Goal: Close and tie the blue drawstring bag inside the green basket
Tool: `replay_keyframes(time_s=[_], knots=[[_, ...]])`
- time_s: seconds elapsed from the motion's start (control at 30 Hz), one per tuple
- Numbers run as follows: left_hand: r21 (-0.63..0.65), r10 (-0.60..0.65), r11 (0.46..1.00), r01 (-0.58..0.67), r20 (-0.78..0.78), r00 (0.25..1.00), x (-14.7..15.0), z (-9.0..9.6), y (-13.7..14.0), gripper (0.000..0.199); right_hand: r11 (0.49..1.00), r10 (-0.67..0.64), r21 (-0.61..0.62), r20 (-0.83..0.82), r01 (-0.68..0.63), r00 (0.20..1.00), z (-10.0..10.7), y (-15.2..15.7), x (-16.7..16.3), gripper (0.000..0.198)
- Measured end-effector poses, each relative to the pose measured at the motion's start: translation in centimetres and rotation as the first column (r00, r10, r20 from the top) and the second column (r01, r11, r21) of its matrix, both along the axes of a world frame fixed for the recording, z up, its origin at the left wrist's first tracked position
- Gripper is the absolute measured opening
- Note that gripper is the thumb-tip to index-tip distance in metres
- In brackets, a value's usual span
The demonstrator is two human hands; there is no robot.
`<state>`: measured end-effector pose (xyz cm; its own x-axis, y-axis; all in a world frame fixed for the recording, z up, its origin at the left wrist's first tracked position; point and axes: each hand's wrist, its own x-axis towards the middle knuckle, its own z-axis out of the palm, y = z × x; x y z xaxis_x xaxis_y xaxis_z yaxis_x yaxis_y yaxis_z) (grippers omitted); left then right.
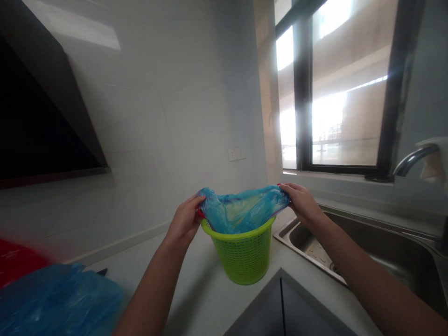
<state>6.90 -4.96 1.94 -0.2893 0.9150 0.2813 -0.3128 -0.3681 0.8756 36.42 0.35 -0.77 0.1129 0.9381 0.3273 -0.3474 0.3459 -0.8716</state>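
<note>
A blue plastic bag (241, 212) is stretched between my two hands, its lower part down inside a lime-green mesh wastebasket (245, 261). My left hand (185, 217) pinches the bag's left edge, just above the basket's rim. At the other side, my right hand (301, 200) grips the right edge, held a little higher and beyond the rim. The basket stands upright on the white countertop (196, 289). How far down the bag reaches inside is hidden by the basket wall.
To the right lies a steel sink (378, 247) with a faucet (415, 158) above it. Another blue plastic bag (63, 298) and a red item (21, 261) sit at the lower left. A dark range hood (45, 107) juts from the wall; a window (343, 93) is behind the sink.
</note>
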Motion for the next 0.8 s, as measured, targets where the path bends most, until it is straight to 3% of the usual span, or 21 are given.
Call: replay_keyframes(time_s=[0.13,0.23,0.3,0.4,0.43,0.5,0.57,0.63,0.7,0.77,0.8], knots=[[-0.051,-0.112,0.993,0.102,-0.266,0.957,-0.3,0.7,-1.7,0.030,1.000,0.001,0.018,-0.223,0.003,0.975,0.1,0.7,0.2,0.009],[-0.138,-0.151,0.986,0.089,-0.541,0.827,-0.9,0.9,-2.7,0.032,0.998,0.059,0.020,-0.423,-0.056,0.904,0.6,1.3,0.5,0.011],[-0.154,-0.119,0.988,0.008,-0.733,0.669,-1.5,0.9,-2.9,0.023,0.997,0.067,0.000,-0.521,-0.078,0.851,1.0,1.7,0.8,0.016],[-0.048,0.045,0.966,-0.255,-0.936,0.348,-2.6,0.6,-2.7,0.020,0.994,0.058,-0.042,-0.596,-0.104,0.801,1.1,2.3,1.4,0.022],[0.024,0.114,0.932,-0.363,-0.967,0.228,-2.9,0.5,-2.6,0.022,0.991,0.057,-0.058,-0.613,-0.117,0.788,1.1,2.5,1.7,0.022],[0.165,0.206,0.807,-0.567,-0.979,0.007,-3.3,0.3,-2.3,0.028,0.987,0.040,-0.092,-0.647,-0.130,0.761,0.8,2.7,2.2,0.020],[0.242,0.209,0.668,-0.704,-0.969,-0.135,-3.5,0.1,-2.0,0.031,0.986,0.020,-0.107,-0.683,-0.127,0.730,0.6,2.9,2.7,0.017],[0.232,0.163,0.617,-0.752,-0.973,-0.166,-3.8,-0.2,-1.5,0.033,0.986,0.026,-0.095,-0.713,-0.134,0.700,0.5,2.8,3.1,0.015],[0.194,0.151,0.655,-0.730,-0.981,-0.125,-4.2,-0.6,-0.7,0.032,0.984,0.069,-0.062,-0.739,-0.169,0.670,0.7,2.7,3.3,0.013],[0.143,0.192,0.725,-0.674,-0.981,-0.001,-4.5,-1.0,0.4,0.027,0.978,0.124,-0.019,-0.753,-0.209,0.647,1.0,2.4,3.3,0.009],[0.108,0.221,0.763,-0.637,-0.970,0.100,-4.6,-1.2,0.9,0.025,0.975,0.152,0.007,-0.747,-0.221,0.647,1.2,2.3,3.2,0.008]])
